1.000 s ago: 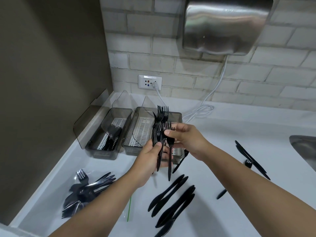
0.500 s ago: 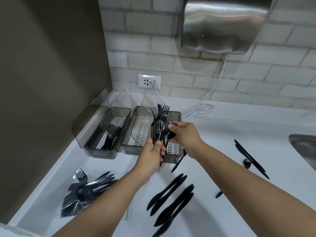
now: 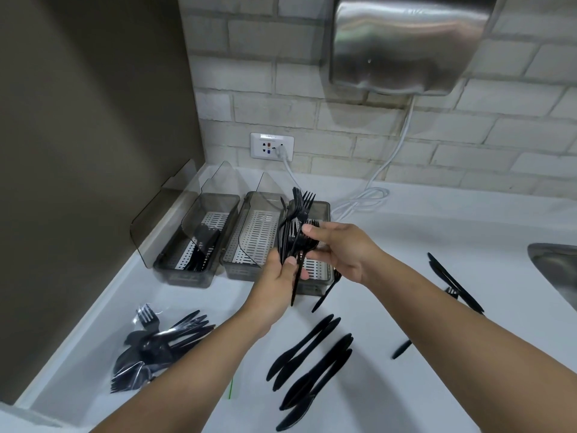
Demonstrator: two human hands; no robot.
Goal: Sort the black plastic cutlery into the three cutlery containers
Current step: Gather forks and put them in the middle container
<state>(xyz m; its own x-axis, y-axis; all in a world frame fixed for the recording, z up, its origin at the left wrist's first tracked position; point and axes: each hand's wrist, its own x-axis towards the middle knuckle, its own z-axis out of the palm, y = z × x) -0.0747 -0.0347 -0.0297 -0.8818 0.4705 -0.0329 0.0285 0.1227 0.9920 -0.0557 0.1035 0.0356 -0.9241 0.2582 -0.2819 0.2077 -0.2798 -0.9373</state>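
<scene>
My left hand (image 3: 276,284) grips a bunch of black plastic forks (image 3: 296,220) upright, tines up, over the right container (image 3: 324,278). My right hand (image 3: 342,250) pinches the forks near their heads from the right. Three smoky cutlery containers stand in a row with lids raised: the left container (image 3: 187,273) holds some black cutlery, the middle container (image 3: 243,270) shows only its white grid. Several black knives (image 3: 312,364) lie on the counter in front. A clear bag of mixed cutlery (image 3: 156,345) lies at the left.
More knives (image 3: 452,282) and a fork lie at the right beside a steel sink (image 3: 555,270). A hand dryer (image 3: 406,45) hangs on the brick wall, its white cord (image 3: 362,204) coiled behind the containers. A dark wall (image 3: 78,151) bounds the left.
Both hands with the fork bunch have moved slightly forward, over the right container. My right hand has slid up from the fork handles to pinch near the heads.
</scene>
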